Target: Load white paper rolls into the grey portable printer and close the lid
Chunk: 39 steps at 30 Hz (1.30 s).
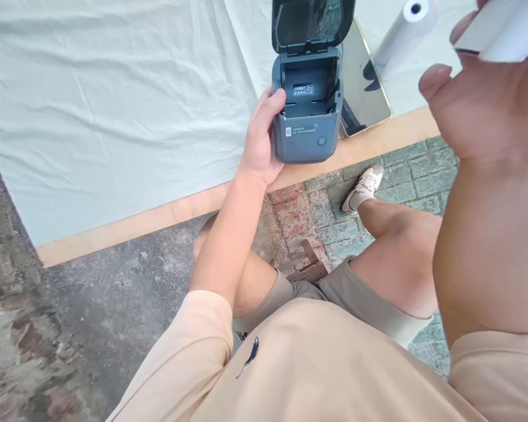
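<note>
My left hand (261, 135) grips the left side of a small dark blue-grey label printer (307, 140), its thumb on the rim. The printer's lid (312, 23) is flipped up, and the paper bay inside holds no roll. A printed sticker shows on the bay's back wall, and a round power button sits on the front. Raised at the upper right, my right hand (484, 117) is closed around a white paper roll (506, 35), partly cut off by the frame edge. Some of its fingers are hidden behind the roll.
Right of the printer, a glossy gold-edged tablet or phone (367, 94) lies at the table edge. Another white paper roll (398, 35) lies behind it. A pale cloth (114, 117) covers the wooden-edged table (136, 225). My legs are below, over brick paving (343, 234).
</note>
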Motion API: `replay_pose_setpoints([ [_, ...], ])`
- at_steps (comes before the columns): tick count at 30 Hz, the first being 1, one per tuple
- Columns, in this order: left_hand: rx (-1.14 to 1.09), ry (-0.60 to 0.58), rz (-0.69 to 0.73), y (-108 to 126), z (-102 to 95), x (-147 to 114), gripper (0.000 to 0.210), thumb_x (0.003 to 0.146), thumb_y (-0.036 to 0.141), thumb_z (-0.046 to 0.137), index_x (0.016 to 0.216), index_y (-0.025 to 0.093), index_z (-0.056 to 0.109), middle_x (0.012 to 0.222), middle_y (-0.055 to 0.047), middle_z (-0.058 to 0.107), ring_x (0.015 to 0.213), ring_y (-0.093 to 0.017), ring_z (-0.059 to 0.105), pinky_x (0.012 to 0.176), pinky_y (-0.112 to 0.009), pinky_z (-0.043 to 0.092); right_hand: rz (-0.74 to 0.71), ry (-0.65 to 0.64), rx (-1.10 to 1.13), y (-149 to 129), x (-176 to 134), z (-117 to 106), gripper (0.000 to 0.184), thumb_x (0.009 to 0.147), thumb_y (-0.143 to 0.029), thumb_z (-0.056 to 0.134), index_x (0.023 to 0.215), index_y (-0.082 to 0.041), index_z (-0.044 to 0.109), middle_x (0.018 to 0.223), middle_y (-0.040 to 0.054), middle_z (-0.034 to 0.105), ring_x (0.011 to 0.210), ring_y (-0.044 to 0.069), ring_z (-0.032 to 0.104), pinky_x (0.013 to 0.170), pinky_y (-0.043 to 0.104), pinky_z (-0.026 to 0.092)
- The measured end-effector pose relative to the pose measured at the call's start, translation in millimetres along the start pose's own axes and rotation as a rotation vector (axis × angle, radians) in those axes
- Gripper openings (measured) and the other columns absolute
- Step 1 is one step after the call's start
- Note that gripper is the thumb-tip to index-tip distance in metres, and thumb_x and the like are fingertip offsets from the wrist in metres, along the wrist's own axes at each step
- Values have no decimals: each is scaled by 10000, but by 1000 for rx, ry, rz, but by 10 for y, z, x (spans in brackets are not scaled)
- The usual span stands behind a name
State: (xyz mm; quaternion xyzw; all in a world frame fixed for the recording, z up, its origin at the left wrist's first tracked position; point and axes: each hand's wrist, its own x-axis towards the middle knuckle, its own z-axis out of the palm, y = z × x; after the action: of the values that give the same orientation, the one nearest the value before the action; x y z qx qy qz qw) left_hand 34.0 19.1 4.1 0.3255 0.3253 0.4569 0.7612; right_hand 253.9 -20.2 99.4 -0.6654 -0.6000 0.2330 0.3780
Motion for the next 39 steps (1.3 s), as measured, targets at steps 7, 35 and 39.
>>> replay_pose_setpoints([
  [7, -61, 85, 2, 88, 2, -51, 257, 878, 471, 573, 971, 256, 679, 949, -71, 747, 1320, -313, 650, 1066, -447, 566, 256, 348, 389, 746, 183, -82, 365, 815, -251, 510, 1142, -339, 650, 1135, 21, 648, 857, 199, 633, 577, 377, 371],
  [35, -77, 94, 29, 89, -7, -88, 272, 889, 449, 643, 1076, 271, 729, 1043, -5, 788, 971, -226, 767, 995, -401, 609, 91, 311, -664, 433, 512, 369, 185, 824, -211, 619, 1003, -236, 577, 968, 82, 716, 1239, 359, 558, 1091, 671, 216],
  [39, -41, 100, 19, 85, -6, -79, 275, 874, 455, 647, 1075, 280, 717, 1082, -19, 779, 1028, -239, 752, 945, -385, 623, 111, 348, -634, 378, 523, 412, 250, 726, -119, 629, 941, -227, 559, 929, 64, 694, 1201, 349, 586, 1087, 648, 244],
])
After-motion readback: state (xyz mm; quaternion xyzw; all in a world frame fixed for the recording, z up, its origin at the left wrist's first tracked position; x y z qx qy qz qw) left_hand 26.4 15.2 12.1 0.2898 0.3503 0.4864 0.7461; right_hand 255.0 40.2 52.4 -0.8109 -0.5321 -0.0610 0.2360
